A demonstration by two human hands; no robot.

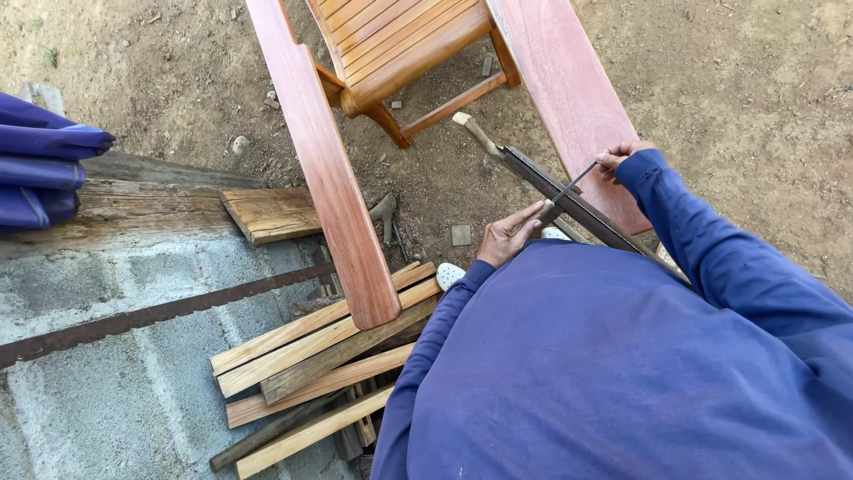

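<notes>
A long dark metal handsaw with a pale wooden handle (569,203) lies slantwise across the middle right of the frame, its handle end pointing toward the upper centre near the reddish wooden chair (409,44). It looks propped against the person's lap and the chair's right armrest plank (569,80), which would keep the toothed edge steady and turned up for filing.

Across the blade lies a thin grey metal file (569,188), held at both ends, a hold that lets it be pushed evenly over the teeth. The left hand (508,236), just right of the frame's centre, has its grip curled closed around the file's near, thicker end, thumb along the top, wrist bent upward out of the blue sleeve. The right hand (617,158), higher and further right, pinches the file's far tip between narrow fingertips; that arm comes in from the right edge with the elbow bent and the forearm angled toward the upper left.

The chair's left armrest plank (329,169) runs down the frame's centre left and ends over a loose pile of pale wooden slats (311,373) at the lower centre. These rest on grey concrete blocks (107,382) crossed by a rusty metal strip (151,313). Folded blue cloth (40,160) sits at the left edge, and bare dirt ground (755,80) fills the upper right.
</notes>
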